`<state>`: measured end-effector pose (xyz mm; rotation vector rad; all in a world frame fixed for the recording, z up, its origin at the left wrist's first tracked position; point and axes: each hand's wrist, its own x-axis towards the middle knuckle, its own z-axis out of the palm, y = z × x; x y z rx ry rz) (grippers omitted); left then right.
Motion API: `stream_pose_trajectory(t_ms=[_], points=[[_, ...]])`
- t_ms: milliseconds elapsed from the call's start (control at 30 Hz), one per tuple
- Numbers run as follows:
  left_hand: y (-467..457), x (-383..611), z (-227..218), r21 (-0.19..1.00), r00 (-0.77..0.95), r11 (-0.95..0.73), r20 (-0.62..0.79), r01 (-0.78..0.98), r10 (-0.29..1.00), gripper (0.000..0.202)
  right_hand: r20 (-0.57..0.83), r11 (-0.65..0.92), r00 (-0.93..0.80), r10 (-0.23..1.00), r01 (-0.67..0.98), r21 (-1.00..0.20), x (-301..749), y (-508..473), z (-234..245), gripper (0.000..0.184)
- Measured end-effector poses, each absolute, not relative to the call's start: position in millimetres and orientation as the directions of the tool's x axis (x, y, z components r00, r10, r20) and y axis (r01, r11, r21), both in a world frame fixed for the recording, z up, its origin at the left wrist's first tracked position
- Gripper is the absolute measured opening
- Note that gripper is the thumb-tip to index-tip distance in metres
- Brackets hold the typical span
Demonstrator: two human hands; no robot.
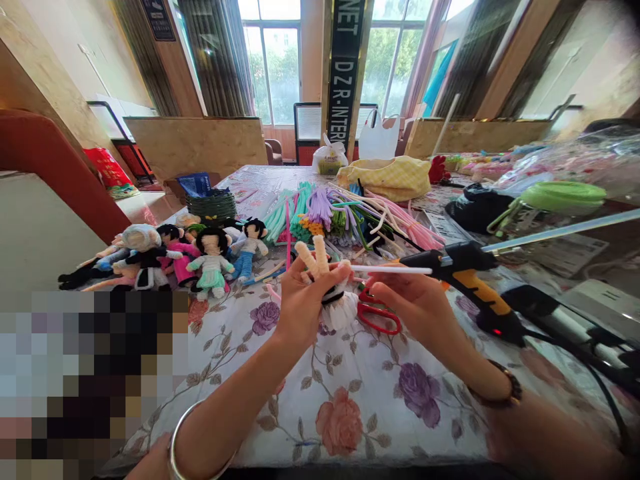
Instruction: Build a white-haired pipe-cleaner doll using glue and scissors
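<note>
Daylight enters through tall far windows [274,73] in the room I watch remotely, with dark curtains [213,53], a lettered pillar [345,73] and low beige partitions [195,143] left and right, beyond a floral-covered table [373,373].

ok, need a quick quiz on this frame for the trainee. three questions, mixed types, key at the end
1. Multiple choice: what colour is the small light lit on the glue gun? a) green b) red c) blue
2. True or false: the left hand holds the fuzzy figure.
3. Fill in the blank: on the floral tablecloth, just right of the figure as the picture shows it, lie red-handled ____.

Key: 1. b, red. 2. True. 3. scissors.
</note>
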<state>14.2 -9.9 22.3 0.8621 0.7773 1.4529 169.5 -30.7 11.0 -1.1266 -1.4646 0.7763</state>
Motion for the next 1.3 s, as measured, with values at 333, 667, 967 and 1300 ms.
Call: stream_pose_trajectory(t_ms=[333,667,967,1300], points=[[4,5,26,0.797,-0.237,-0.18,0.048,-0.577,0.97,0.037,0.224,0.341,-0.276,0.935,0.874,-0.345,183,-22,4,0.019],[7,6,24,0.744,-0.256,-0.18,0.012,-0.643,0.967,0.035,0.28,0.491,-0.457,0.844,0.869,-0.064,189,-21,-8,0.009],[7,6,23,0.741,-0.238,-0.195,0.048,-0.643,0.97,0.037,0.184,0.381,-0.335,0.924,0.775,-0.504,186,-23,9,0.022],[4,5,30,0.66,-0.168,-0.094,-0.05,-0.745,0.984,0.02,-0.143,0.011,-0.403,0.904,0.355,-0.935,187,-20,7,0.04]])
